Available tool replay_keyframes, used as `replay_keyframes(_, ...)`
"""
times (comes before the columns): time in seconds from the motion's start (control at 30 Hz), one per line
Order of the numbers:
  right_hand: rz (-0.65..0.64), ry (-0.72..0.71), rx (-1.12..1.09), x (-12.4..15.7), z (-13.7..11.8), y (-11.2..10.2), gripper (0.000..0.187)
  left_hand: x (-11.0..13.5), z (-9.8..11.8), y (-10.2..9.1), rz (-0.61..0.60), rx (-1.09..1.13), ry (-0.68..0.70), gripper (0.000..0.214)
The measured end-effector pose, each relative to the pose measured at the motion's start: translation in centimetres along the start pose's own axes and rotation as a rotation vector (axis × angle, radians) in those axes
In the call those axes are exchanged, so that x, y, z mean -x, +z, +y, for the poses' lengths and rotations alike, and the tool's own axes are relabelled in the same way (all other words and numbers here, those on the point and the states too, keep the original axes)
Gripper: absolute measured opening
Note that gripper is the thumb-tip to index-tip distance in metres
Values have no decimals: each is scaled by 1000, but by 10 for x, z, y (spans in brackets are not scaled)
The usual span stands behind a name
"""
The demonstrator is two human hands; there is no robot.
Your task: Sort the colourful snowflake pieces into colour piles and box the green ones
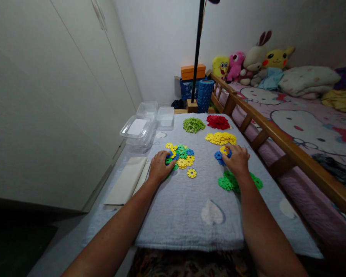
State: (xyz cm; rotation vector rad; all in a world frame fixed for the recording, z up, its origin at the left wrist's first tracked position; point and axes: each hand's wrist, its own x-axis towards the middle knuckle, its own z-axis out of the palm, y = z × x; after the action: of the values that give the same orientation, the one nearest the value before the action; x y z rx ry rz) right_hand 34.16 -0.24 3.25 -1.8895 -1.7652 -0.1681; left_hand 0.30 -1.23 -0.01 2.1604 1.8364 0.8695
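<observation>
On the cloth lies a mixed pile of yellow, green and blue notched plastic discs (pixel 182 164), the kind that slot together. My left hand (pixel 160 165) rests at the pile's left edge, thumb and fingers apart around a few blue and green pieces; its fingertips are partly hidden. My right hand (pixel 237 159) pinches a yellow disc (pixel 223 150) just over a small group of blue discs (pixel 218 155). Behind that hand spreads a yellow disc pile (pixel 219 138). Green discs (pixel 226 182) lie partly under my right forearm. One yellow disc (pixel 192 173) sits apart, in front of the mixed pile.
Farther back are a light green pile (pixel 193 125) and a red pile (pixel 218 122). Clear plastic containers (pixel 136 127) stand at the back left, near a folded beige cloth (pixel 127 181). A wooden bed rail (pixel 265 134) runs along the right; a black pole (pixel 197 50) rises behind.
</observation>
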Motion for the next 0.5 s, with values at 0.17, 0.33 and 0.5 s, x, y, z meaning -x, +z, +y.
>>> replay_keyframes(0.17, -62, 4, 12, 1, -6, 3, 32, 1, 1, -1, 19, 21, 7, 29)
replay_keyframes(0.33, -160, -11, 60, -16, -9, 0, 29, 0, 1, -1, 3, 21, -1, 31)
replay_keyframes(0.5, -215, -35, 132, -67, 0, -1, 28, 0, 1, 0, -9, -1, -11, 32)
